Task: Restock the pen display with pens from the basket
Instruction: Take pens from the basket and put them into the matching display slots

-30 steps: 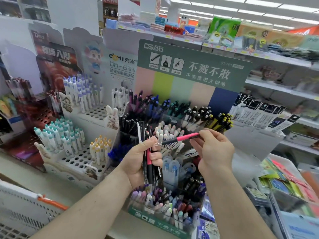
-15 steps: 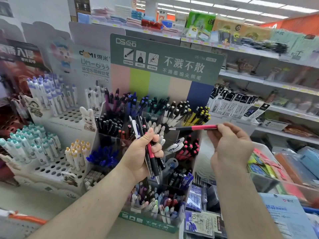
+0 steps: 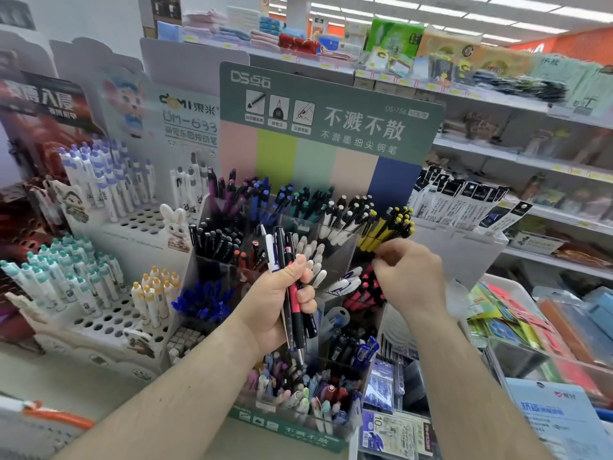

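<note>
A bundle of mixed plastic pens (image 3: pixel 292 287) is clenched in the left hand (image 3: pixel 278 303); the right hand's (image 3: pixel 409 280) fingers (image 3: pixel 384 257) are curled at the red pens' compartment (image 3: pixel 363 293), what they hold cannot be told, and the pink pen seen earlier is gone.

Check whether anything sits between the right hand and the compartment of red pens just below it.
Nothing visible does. The right hand hangs directly above the red pens, its fingers curled at the opening. The left hand, gripping a bundle of pens, stays off to the side. Whether the right hand holds a pen cannot be told.
</note>
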{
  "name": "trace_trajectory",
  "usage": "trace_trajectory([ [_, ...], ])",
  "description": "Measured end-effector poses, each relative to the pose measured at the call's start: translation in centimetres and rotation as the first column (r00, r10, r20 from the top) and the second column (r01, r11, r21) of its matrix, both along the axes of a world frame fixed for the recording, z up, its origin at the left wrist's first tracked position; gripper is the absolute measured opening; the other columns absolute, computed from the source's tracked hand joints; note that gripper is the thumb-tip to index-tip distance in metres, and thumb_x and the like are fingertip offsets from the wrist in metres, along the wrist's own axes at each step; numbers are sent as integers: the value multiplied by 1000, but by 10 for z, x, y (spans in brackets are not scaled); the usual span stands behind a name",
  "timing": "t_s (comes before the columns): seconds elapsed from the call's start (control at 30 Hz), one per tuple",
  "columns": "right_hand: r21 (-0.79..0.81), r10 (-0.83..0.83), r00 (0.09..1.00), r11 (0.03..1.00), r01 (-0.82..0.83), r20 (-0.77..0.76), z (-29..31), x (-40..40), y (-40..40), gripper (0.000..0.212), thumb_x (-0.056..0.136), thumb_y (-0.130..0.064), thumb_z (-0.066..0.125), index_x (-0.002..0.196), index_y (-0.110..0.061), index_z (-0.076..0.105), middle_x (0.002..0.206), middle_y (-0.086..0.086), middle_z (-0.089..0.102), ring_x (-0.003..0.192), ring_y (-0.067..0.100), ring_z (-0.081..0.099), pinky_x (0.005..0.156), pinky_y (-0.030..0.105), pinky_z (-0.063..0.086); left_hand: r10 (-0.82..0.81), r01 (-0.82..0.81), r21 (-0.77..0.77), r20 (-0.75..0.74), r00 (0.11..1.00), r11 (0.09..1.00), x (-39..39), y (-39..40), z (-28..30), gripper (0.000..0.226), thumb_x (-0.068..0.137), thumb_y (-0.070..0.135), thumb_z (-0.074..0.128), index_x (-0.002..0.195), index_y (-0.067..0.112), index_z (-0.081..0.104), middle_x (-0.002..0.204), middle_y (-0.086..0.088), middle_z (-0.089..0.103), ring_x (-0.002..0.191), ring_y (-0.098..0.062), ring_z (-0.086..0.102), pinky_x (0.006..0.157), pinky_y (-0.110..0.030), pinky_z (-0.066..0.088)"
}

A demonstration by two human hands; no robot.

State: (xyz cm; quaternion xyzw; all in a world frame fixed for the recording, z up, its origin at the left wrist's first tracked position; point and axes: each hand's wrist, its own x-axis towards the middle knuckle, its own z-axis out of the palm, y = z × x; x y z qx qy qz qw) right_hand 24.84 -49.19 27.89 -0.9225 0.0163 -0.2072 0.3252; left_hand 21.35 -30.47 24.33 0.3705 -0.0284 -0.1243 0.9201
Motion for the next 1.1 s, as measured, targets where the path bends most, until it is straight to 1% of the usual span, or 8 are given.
trace_trajectory([
  [0.1, -155, -16, 988, 988, -8, -153, 4, 3, 6, 22, 85, -17, 64, 100, -27, 75, 99, -7, 73, 94, 19, 66, 82, 35, 58, -13, 12, 36, 16, 1000, 999, -1, 1, -2, 17, 84, 27, 59, 71, 18, 60, 68, 5, 48, 47, -6, 39, 46, -19, 37],
  [0.23, -338, -58, 956, 940, -45, -286, 18, 6, 15, 24, 82, -14, 63, 93, -34, 71, 99, -5, 71, 95, 23, 65, 78, 37, 58, -21, 15, 117, 49, 999, 993, -2, 2, -5, 13, 83, 25, 62, 74, 17, 59, 69, 2, 50, 47, -8, 41, 47, -21, 36],
  [0.4, -356, -51, 925, 930, -94, -377, 30, 9, 15, 27, 83, -8, 62, 90, -33, 69, 98, -4, 71, 91, 23, 66, 78, 40, 59, -43, 11, 265, 116, 992, 964, -5, 2, -4, 27, 82, 30, 65, 75, 9, 50, 62, 1, 45, 48, -9, 39, 49, -22, 35],
  [0.53, -66, 73, 996, 995, -76, -43, 33, -11, 29, 13, 86, -18, 64, 83, -27, 73, 82, -12, 71, 83, 13, 66, 73, 28, 55, -109, 62, 321, 131, 985, 945, -7, 6, -7, 25, 82, 26, 66, 68, 10, 53, 62, -3, 41, 49, -11, 40, 50, -22, 37],
  [0.67, 361, 366, 921, 884, -298, -135, 23, -26, 56, 8, 87, -33, 73, 83, -25, 74, 76, -5, 73, 75, 12, 69, 74, 32, 59, -193, 137, 336, 140, 971, 932, -9, 6, -9, 20, 84, 22, 64, 68, 14, 54, 65, -2, 42, 50, -12, 42, 49, -23, 39],
  [0.8, 339, 284, 959, 905, -258, -28, 6, -23, 64, 24, 79, -48, 77, 76, -25, 71, 72, -3, 70, 68, 11, 65, 66, 33, 57, -198, 119, 447, 134, 971, 887, -11, 7, -9, 15, 88, 16, 67, 81, 11, 55, 64, -3, 44, 50, -14, 42, 49, -24, 37],
  [0.97, 269, 306, 951, 920, -283, -46, 7, -25, 69, 21, 83, -36, 76, 67, -23, 72, 62, -11, 68, 60, 2, 62, 59, 24, 51, -201, 116, 551, 96, 975, 827, -12, 14, -13, 19, 81, 17, 70, 82, 9, 53, 62, -3, 48, 49, -14, 44, 49, -26, 37],
  [1.1, 378, 285, 956, 894, -239, -70, 12, -25, 70, 23, 84, -26, 73, 62, -18, 73, 57, -7, 67, 51, 3, 56, 56, 27, 51, -233, 164, 577, 47, 971, 800, -13, 21, -16, 21, 79, 19, 73, 73, 13, 54, 63, -6, 45, 51, -17, 41, 50, -28, 38],
])
